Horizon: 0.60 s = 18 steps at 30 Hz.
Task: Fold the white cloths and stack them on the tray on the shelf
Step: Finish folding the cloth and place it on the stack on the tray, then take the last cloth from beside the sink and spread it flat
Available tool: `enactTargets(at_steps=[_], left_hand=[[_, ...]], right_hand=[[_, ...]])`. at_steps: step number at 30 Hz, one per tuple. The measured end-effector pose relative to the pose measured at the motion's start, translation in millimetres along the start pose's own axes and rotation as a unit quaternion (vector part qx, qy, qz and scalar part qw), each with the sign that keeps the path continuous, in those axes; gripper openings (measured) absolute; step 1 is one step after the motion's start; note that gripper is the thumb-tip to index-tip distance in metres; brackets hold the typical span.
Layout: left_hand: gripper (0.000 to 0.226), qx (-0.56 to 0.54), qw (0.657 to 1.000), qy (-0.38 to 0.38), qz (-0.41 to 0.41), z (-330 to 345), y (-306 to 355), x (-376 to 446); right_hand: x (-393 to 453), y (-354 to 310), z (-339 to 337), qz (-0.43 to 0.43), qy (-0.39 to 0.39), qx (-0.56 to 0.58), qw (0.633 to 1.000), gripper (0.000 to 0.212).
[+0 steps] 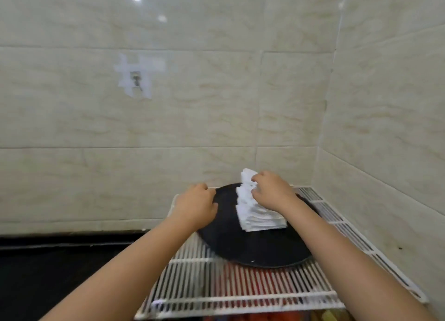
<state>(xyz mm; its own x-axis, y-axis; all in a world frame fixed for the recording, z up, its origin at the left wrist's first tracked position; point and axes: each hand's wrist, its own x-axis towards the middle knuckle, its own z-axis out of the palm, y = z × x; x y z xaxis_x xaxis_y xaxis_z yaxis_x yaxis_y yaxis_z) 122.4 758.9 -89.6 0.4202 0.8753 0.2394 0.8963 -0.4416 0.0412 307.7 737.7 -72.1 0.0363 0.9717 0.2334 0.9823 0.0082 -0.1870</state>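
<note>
A round black tray (243,246) lies on a white wire shelf (192,279) in the corner of a tiled wall. A stack of folded white cloths (255,214) stands on the tray's far right part. My right hand (269,190) rests on top of the stack, with its fingers curled over the upper cloths at the stack's left edge. My left hand (195,204) is at the tray's far left rim, fingers curled over the edge; the grip itself is hidden behind the hand.
Tiled walls (216,104) close in behind and on the right. A taped hook (136,78) hangs on the back wall. A dark counter (48,267) lies lower left. Red and yellow items (252,318) show blurred beneath the shelf.
</note>
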Motion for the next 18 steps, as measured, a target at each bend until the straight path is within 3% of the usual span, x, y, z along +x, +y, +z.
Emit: enactTargets(at_steps=[4, 9, 13, 18], left_hand=[[0.040, 0.027, 0.995, -0.007, -0.097, -29, -89, -88], [0.039, 0.101, 0.961, 0.006, -0.258, -74, -218, -251], [0.041, 0.139, 0.904, 0.026, -0.404, -109, -306, -399], [0.043, 0.161, 0.805, 0.053, -0.568, -146, -382, -570]], right_hand=[[-18, -114, 9, -0.091, 0.012, 0.000, 0.996, 0.036], [-68, -323, 39, -0.268, -0.043, 0.047, 0.961, 0.042], [-132, -492, 62, -0.407, -0.075, 0.095, 0.905, 0.040], [-218, -665, 83, -0.546, -0.102, 0.124, 0.822, 0.045]])
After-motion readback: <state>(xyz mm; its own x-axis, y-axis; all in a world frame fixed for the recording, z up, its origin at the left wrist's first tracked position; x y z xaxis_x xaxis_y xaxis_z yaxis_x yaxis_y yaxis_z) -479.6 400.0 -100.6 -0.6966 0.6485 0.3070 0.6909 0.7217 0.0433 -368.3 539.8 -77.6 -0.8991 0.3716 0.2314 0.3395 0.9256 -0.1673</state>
